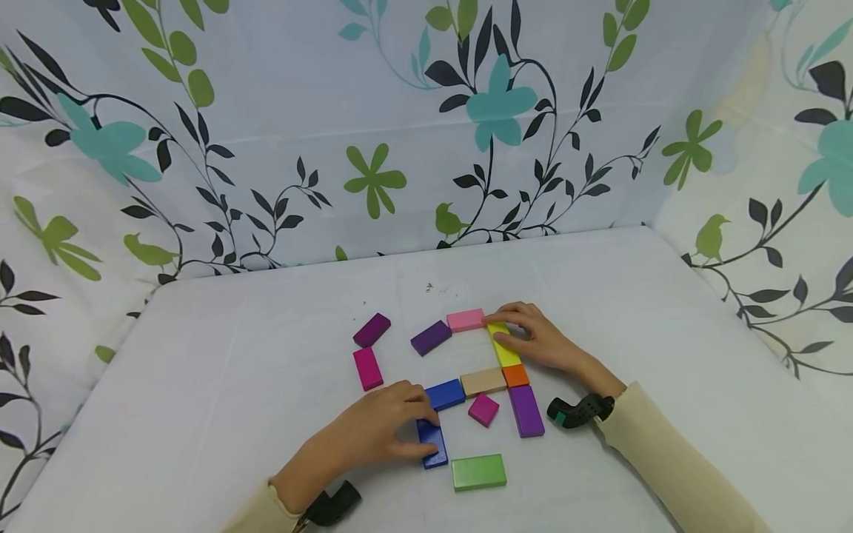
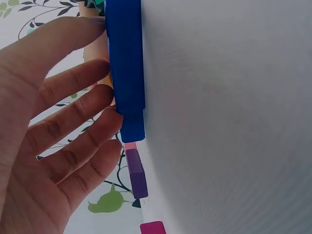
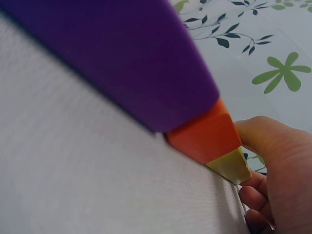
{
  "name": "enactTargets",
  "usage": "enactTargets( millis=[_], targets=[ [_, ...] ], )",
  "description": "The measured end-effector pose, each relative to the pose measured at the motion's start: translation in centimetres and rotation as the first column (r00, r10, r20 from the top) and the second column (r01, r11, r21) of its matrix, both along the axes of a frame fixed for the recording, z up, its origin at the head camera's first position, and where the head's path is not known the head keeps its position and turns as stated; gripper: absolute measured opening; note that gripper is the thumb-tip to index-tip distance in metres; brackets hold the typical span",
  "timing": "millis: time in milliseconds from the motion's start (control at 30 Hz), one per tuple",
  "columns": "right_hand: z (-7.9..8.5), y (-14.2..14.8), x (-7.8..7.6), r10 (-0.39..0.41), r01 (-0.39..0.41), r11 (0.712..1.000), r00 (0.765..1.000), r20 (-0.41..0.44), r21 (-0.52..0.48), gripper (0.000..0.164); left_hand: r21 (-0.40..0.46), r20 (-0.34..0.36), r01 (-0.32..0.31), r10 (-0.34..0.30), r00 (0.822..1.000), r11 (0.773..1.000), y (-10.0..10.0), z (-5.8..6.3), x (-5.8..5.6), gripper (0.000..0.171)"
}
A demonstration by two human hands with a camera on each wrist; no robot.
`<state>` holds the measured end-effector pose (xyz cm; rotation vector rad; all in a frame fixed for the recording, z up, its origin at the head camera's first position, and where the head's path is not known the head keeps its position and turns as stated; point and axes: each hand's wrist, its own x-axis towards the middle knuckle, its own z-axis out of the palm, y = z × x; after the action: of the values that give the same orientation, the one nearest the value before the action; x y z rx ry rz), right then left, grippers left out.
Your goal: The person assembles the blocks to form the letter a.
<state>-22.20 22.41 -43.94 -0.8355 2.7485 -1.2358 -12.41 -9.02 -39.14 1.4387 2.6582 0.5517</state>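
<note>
My left hand [image 1: 376, 424] rests its thumb and fingertips on the upper side of the near blue block [image 1: 436, 459], its fingers spread and slightly bent. A second blue block [image 1: 446, 394] lies just beyond those fingers. At the far right of the layout, my right hand [image 1: 540, 337] pinches the yellow block [image 1: 506, 354], index finger across its far end. An orange block [image 1: 516, 376] and a purple block [image 1: 526, 411] continue the row toward me. A tan block [image 1: 483, 382] spans from the orange block to the far blue one. The right wrist view shows the yellow block [image 3: 233, 165] beside the fingers.
Pink [image 1: 466, 320] and dark purple [image 1: 431, 338] blocks lie beyond the middle. Inside the layout sits a small magenta block [image 1: 483, 409]. A green block [image 1: 479, 472] lies nearest me. To the left are magenta [image 1: 368, 368] and plum [image 1: 372, 330] blocks. Patterned cloth surrounds the white table [image 1: 220, 385].
</note>
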Motion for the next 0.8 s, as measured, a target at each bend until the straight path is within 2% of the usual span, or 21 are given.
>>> enactTargets(
  millis=[200,300,433,500,667,800],
  targets=[
    [0.0,-0.1,-0.1,0.003,-0.003,1.000,1.000,0.006,-0.007,0.036,-0.010,-0.036,0.004,-0.004,0.999,1.000,0.1,0.2,0.1,0.026],
    [0.1,0.0,0.0,-0.003,0.003,1.000,1.000,0.007,-0.005,0.036,0.008,-0.097,0.016,-0.015,0.995,1.000,0.3,0.2,0.2,0.026],
    [0.1,0.0,0.0,-0.004,0.004,1.000,1.000,0.005,-0.005,0.036,0.040,-0.207,0.063,-0.054,0.977,0.997,0.8,0.0,0.5,0.027],
    [0.2,0.0,0.0,-0.003,0.003,1.000,1.000,0.005,-0.004,0.036,0.036,-0.236,0.081,-0.070,0.969,0.996,1.1,-0.2,0.7,0.028],
    [0.2,-0.1,0.0,-0.009,0.009,1.000,1.000,0.014,-0.001,0.036,0.003,-0.237,0.083,-0.080,0.968,0.997,1.8,-0.4,1.6,0.034],
    [0.2,0.0,0.0,-0.016,0.016,1.000,1.000,0.023,0.005,0.037,-0.003,-0.264,0.095,-0.093,0.960,0.995,2.3,-0.6,2.1,0.036]
  ],
)
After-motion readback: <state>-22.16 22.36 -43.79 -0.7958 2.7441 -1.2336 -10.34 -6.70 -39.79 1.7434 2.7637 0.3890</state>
